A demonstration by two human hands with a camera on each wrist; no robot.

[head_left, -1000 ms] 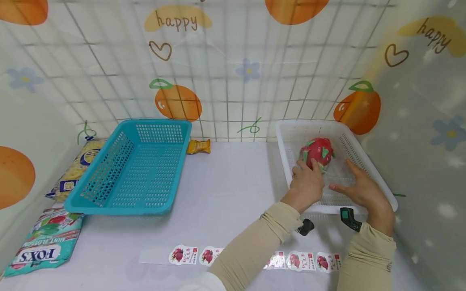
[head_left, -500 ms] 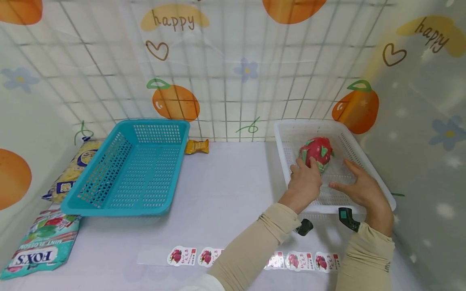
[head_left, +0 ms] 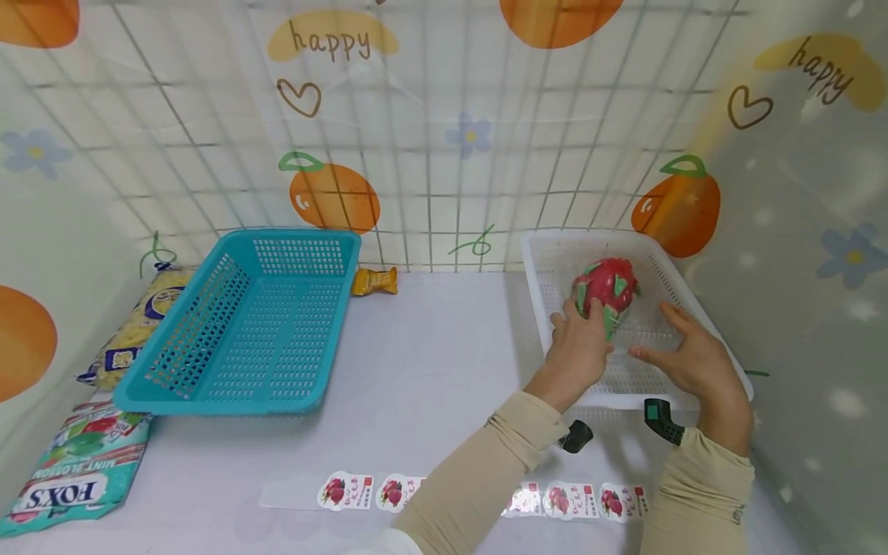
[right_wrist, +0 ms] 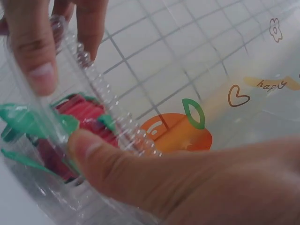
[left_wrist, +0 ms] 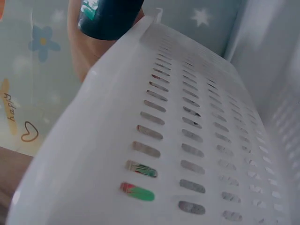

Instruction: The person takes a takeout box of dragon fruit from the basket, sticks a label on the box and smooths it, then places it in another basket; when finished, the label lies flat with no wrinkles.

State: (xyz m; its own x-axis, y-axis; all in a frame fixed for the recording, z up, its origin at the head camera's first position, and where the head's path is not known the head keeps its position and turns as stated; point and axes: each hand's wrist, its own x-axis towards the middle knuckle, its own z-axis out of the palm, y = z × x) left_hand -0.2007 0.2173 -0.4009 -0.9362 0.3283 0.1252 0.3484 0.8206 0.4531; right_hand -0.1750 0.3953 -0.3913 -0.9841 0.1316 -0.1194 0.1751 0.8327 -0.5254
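Observation:
A red dragon fruit (head_left: 610, 281) with green scales sits in a clear plastic box (right_wrist: 105, 89) with a beaded rim, inside the white basket (head_left: 701, 308). My left hand (head_left: 576, 347) grips the near left part of the box, beside the fruit. On the right, my right hand (head_left: 697, 362) holds the box edge, its thumb against the clear plastic in the right wrist view. Through slots in the white basket wall (left_wrist: 108, 117), the left wrist view shows bits of red and green. The far fingers of both hands are partly hidden.
A turquoise basket (head_left: 287, 354) stands at left. Beside it lie a yellow snack bag (head_left: 149, 324), a teal Fox's candy bag (head_left: 83, 470) and a small orange-yellow packet (head_left: 375, 281). In front, a strip of dragon fruit labels (head_left: 569, 501) runs partly under my left sleeve.
The dragon fruit has shifted slightly up and right in the white basket, showing more of its green near end. My left hand has moved slightly; the right hand stays nearly in place.

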